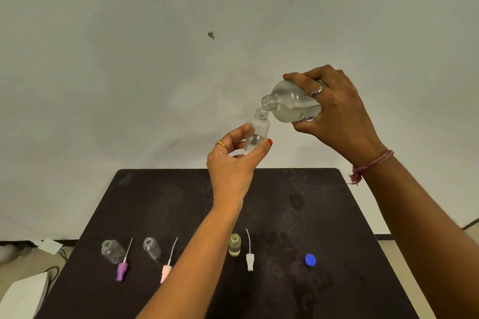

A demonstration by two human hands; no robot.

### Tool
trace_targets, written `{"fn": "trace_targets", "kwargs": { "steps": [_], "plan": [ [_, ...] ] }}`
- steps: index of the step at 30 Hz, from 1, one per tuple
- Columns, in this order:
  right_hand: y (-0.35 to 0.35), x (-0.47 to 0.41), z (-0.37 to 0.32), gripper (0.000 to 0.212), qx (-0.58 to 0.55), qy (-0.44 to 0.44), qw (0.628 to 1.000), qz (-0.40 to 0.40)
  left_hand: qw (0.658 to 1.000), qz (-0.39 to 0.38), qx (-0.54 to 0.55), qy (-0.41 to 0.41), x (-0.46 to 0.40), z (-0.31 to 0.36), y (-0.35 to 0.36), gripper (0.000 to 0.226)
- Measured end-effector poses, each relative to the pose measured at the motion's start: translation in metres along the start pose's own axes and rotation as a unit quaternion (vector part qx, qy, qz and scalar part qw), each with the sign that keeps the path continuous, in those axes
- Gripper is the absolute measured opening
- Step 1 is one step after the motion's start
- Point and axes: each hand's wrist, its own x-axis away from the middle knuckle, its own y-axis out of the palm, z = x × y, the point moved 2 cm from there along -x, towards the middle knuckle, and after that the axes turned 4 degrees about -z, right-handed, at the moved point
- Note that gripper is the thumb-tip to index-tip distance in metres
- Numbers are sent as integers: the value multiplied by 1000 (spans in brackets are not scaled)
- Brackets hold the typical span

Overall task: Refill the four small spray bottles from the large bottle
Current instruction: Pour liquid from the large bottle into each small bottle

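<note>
Above the dark worktop [285, 215], the right hand [334, 111] gripped the tilted large bottle [290, 105], its mouth at the neck of a small spray bottle [256, 132] pinched upright in the left hand [233, 163]. Three small bottles [112, 251] stood below, uncapped.

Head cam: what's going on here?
A person is refilling spray bottles. The right hand tips the large bottle so its mouth meets the neck of a small bottle gripped in the left hand; it is partly filled. On the dark table stand three more open bottles, one holding yellowish liquid, with three spray tops and a blue cap beside them.
</note>
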Motion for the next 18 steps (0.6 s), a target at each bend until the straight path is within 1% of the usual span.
{"fn": "trace_targets", "kwargs": {
  "steps": [18],
  "plan": [
    [0, -1, -2, 76, 4, -2, 1000, -5, 1000, 2, 3, 1, -1, -1, -1, 38]
  ]
}}
